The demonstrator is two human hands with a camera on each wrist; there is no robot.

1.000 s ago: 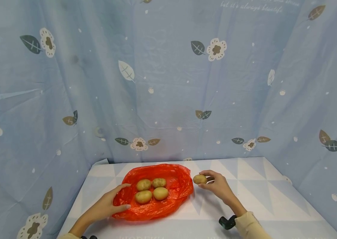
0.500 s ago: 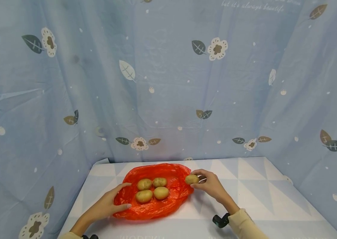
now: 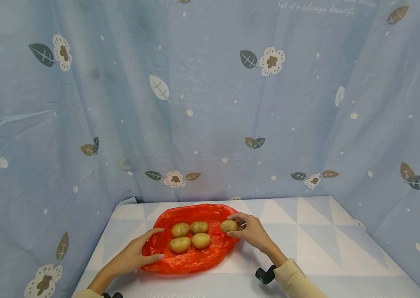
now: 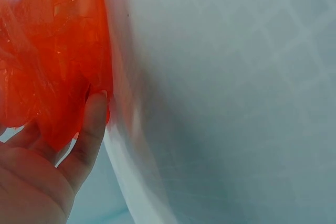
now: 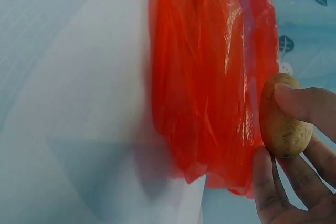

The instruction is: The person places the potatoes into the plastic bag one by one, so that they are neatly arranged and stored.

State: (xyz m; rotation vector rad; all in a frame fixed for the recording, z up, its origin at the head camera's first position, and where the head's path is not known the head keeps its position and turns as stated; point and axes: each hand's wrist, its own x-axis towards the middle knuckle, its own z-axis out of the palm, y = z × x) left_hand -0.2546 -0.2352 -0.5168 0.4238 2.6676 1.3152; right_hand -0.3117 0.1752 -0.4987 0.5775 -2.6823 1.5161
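An oval, yellow-brown potato (image 3: 229, 226) is pinched between the fingers and thumb of my right hand (image 3: 252, 232), over the right part of the red plastic bag (image 3: 221, 258). The right wrist view shows this potato (image 5: 285, 116) beside the bag's upper edge, apart from the other potatoes. Several more potatoes (image 3: 201, 240) lie grouped inside the wide-mouthed bag. My left hand (image 3: 135, 252) holds the bag's left side, thumb and fingers spread around it. Close up in the left wrist view, the left thumb (image 4: 92, 129) presses the crinkled red plastic; the other fingers are partly hidden behind it.
The bag rests on a table (image 3: 307, 248) with a pale triangle pattern. Behind and beside the table hangs a blue curtain (image 3: 210, 124) printed with leaves and flowers. A black wrist device (image 3: 265, 275) sits by the right sleeve (image 3: 295, 277).
My right hand has moved left with the potato, from just outside the bag's right edge to over its right part. The left hand stays on the bag.
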